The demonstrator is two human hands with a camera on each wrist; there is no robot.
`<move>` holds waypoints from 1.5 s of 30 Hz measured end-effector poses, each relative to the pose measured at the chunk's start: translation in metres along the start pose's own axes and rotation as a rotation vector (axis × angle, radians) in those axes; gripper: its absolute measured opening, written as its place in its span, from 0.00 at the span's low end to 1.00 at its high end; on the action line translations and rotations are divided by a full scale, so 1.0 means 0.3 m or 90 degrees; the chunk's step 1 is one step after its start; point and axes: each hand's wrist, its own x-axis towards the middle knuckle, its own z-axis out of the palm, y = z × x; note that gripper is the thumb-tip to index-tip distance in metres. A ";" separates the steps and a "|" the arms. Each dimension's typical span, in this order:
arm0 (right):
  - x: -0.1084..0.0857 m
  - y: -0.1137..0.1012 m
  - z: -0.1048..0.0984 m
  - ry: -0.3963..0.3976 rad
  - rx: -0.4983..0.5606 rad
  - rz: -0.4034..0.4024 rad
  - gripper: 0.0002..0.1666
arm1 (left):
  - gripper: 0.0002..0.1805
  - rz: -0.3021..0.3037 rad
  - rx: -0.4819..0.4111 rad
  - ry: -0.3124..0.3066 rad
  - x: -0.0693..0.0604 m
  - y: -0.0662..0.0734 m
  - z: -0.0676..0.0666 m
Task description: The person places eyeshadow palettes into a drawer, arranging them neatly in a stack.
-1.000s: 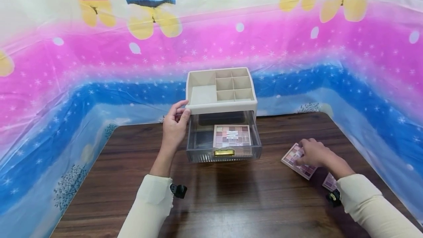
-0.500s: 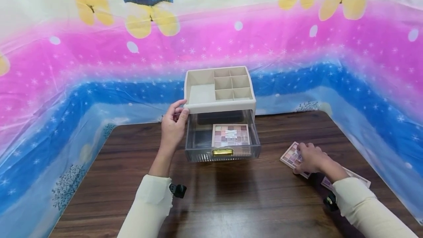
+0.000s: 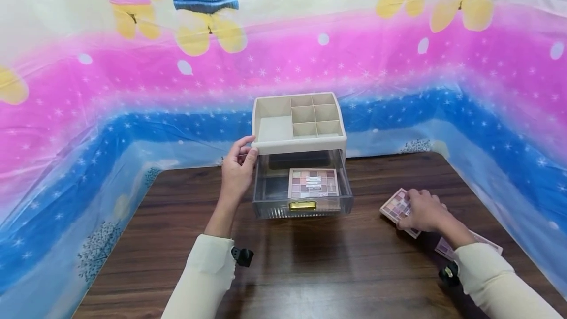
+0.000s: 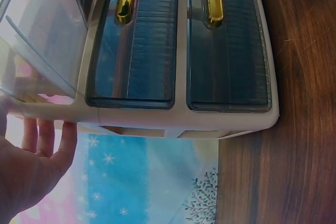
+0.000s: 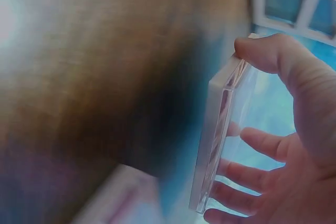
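Right grip (image 3: 426,210) shifted, thumb to near edge of palette (image 3: 395,206) | half-spread, pinching it between thumb and fingers

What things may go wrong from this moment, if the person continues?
The right grip holds a palette between thumb and fingers; it might slip out. The right sleeve is close to another palette and may push it. The open drawer already holds a third palette, so anything lowered in could knock it.
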 end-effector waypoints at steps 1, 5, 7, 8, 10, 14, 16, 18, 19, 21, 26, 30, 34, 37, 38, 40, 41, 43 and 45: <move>-0.001 -0.004 -0.014 0.010 0.003 -0.007 0.52 | 0.20 0.000 -0.001 0.002 -0.001 -0.001 0.000; -0.004 -0.041 -0.098 0.052 0.012 -0.037 0.53 | 0.20 -0.005 -0.002 0.011 -0.002 -0.005 -0.004; -0.008 -0.066 -0.143 0.069 0.019 -0.053 0.54 | 0.20 -0.004 0.000 0.014 -0.002 -0.006 -0.006; -0.011 -0.079 -0.165 0.077 0.023 -0.062 0.55 | 0.20 -0.002 0.001 0.013 -0.002 -0.007 -0.007; -0.020 -0.104 -0.205 0.091 0.031 -0.079 0.55 | 0.20 0.001 0.000 0.010 0.000 -0.007 -0.008; -0.039 -0.162 -0.270 0.108 0.045 -0.108 0.53 | 0.20 0.000 -0.001 0.013 0.003 -0.009 -0.009; -0.047 -0.192 -0.297 0.109 0.053 -0.118 0.53 | 0.20 -0.002 0.000 0.016 0.003 -0.009 -0.009; -0.054 -0.222 -0.321 0.113 0.059 -0.134 0.53 | 0.20 -0.001 0.005 0.017 0.002 -0.009 -0.010; -0.058 -0.237 -0.333 0.113 0.063 -0.141 0.53 | 0.20 0.000 0.005 0.017 0.001 -0.008 -0.009; -0.065 -0.268 -0.356 0.112 0.078 -0.154 0.53 | 0.20 0.001 0.007 0.015 0.000 -0.008 -0.009; -0.071 -0.356 -0.404 0.110 0.123 -0.194 0.53 | 0.20 0.000 0.006 0.014 -0.003 -0.009 -0.008; -0.067 -0.440 -0.433 0.104 0.163 -0.247 0.51 | 0.20 0.001 0.001 0.016 -0.003 -0.010 -0.008; -0.061 -0.525 -0.448 0.097 0.176 -0.293 0.52 | 0.20 0.003 0.001 0.013 0.001 -0.011 -0.004; -0.051 -0.582 -0.452 0.089 0.164 -0.318 0.52 | 0.20 0.002 0.002 0.011 0.002 -0.010 -0.001; -0.047 -0.600 -0.451 0.084 0.160 -0.322 0.52 | 0.20 0.002 0.003 0.011 0.003 -0.010 0.001; -0.039 -0.631 -0.447 0.073 0.152 -0.329 0.53 | 0.20 0.000 0.005 0.012 0.003 -0.008 0.003; -0.035 -0.644 -0.444 0.068 0.146 -0.333 0.53 | 0.20 0.001 0.007 0.011 0.003 -0.007 0.005; -0.028 -0.665 -0.435 0.059 0.137 -0.343 0.54 | 0.20 0.000 0.007 0.009 0.003 -0.005 0.008; -0.021 -0.685 -0.423 0.051 0.128 -0.361 0.54 | 0.20 -0.005 0.006 0.008 0.002 -0.004 0.005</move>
